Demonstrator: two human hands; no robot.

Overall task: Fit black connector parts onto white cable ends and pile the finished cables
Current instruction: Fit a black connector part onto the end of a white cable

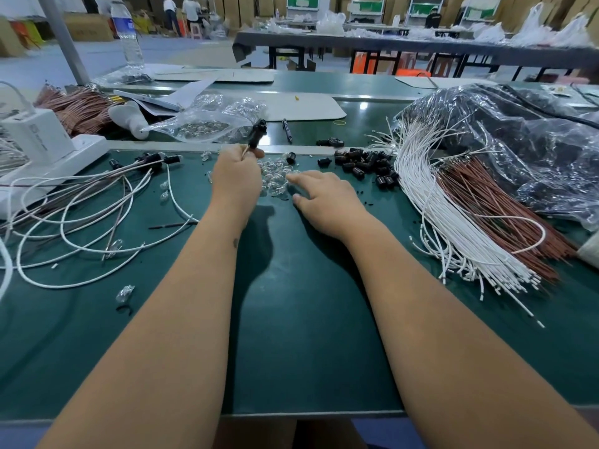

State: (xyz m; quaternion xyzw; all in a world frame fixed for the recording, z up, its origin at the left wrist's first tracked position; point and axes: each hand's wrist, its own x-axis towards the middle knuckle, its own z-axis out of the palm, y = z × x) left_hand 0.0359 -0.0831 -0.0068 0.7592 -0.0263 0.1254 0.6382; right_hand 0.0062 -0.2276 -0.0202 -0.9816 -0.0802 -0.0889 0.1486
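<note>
My left hand (238,176) grips a cable end with a black connector (257,134) sticking up above its fist. Flat beside it, my right hand (324,197) reaches with straight fingers into a small heap of clear glass bulbs (275,175) on the green mat. A pile of loose black connector parts (366,165) lies just right of the bulbs. A thick bundle of white cables (434,205) fans out at the right, with brown wires (492,202) over it. Finished cables with black ends (97,202) lie looped at the left.
A plastic bag of bulbs (207,119) and a pen (287,129) lie behind the mat. A white power strip with charger (48,140) sits at the far left, a large bag of dark parts (525,137) at the right. A water bottle (128,34) stands at the back.
</note>
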